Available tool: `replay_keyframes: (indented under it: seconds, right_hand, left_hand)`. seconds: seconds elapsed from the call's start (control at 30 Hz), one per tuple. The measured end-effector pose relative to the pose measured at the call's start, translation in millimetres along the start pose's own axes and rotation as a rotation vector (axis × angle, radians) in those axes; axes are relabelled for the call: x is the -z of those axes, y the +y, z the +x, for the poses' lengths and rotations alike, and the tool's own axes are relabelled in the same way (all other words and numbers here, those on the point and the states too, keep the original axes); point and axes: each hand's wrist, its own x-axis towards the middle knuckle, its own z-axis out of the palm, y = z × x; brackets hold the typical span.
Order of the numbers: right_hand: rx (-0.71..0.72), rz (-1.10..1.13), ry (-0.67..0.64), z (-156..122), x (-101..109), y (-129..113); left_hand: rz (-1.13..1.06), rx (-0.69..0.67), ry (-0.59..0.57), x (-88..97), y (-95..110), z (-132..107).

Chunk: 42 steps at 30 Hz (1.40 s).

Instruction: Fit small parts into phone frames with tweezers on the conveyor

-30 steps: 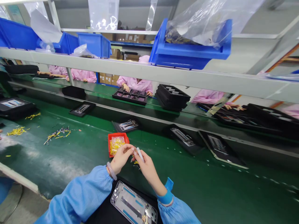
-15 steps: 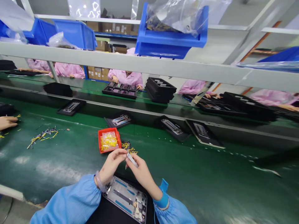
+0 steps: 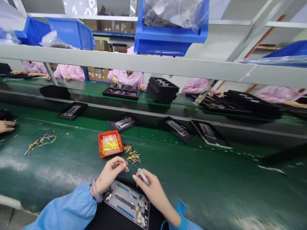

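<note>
- Green felt-like tabletop [image 3: 216,179], a bit scuffed and shiny in spots. The phone frame [image 3: 127,203] is a flat silvery rectangle with blue strips, lying on a black mat [image 3: 107,220] at the near edge, right under both hands.
- Left hand [image 3: 110,174]: thumb and forefinger are pinched together over the frame's top corner. If there's a part in there, it's too tiny to make out.
- Right hand [image 3: 151,188]: fingers wrapped around a slim white tool [image 3: 143,176], a smooth rod with its tip pointing up-left.
- The square red tray [image 3: 109,143] holds crinkly plastic with yellow bits. Just beside it on the right is a loose pile [image 3: 131,155] of thin yellow-and-black pieces.
- Versus 0.5 s ago: the 2 hands were touching at the fingertips, now they're apart and lower, closer to the frame, so the pile shows fully.
- Plenty of bare tabletop to the right. On the left, a co-worker's hand [image 3: 6,126] is well apart.
</note>
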Motion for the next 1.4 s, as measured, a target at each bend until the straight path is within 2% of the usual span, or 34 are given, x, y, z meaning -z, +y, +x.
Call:
replay_keyframes:
  seconds: [0.13, 0.23, 0.37, 0.43, 0.6, 0.77, 0.9, 1.0, 1.23, 1.4]
  right_hand:
    - [-0.135, 0.177, 0.114, -18, 23, 12]
    - [-0.152, 0.281, 0.218, -31, 33, 18]
    - [-0.132, 0.334, 0.319, -46, 33, 26]
    - [-0.14, 0.395, 0.339, -52, 29, 30]
    - [-0.146, 0.571, 0.288, -58, 18, 33]
    - [-0.115, 0.622, 0.269, -56, 15, 37]
    - [-0.083, 0.554, 0.257, -56, 14, 43]
    - [-0.044, 0.444, 0.295, -57, 12, 46]
    - [0.024, 0.166, 0.359, -58, 6, 47]
    - [0.077, 0.052, 0.372, -57, 6, 49]
  left_hand:
    - [0.289, -0.038, -0.152, 5.1, -8, -15]
    - [0.508, -0.058, -0.265, 2.8, -14, -30]
    - [0.825, -0.195, -0.471, -3.2, -20, -48]
    - [0.984, -0.302, -0.527, -5.0, -23, -54]
    - [1.182, -0.502, -0.506, -6.6, -33, -53]
    - [1.238, -0.578, -0.434, -11.7, -37, -37]
    - [1.224, -0.576, -0.424, -15.6, -38, -29]
    - [1.208, -0.561, -0.425, -16.2, -38, -27]
    - [1.203, -0.512, -0.476, -17.2, -35, -23]
    - [1.225, -0.466, -0.506, -18.7, -36, -21]
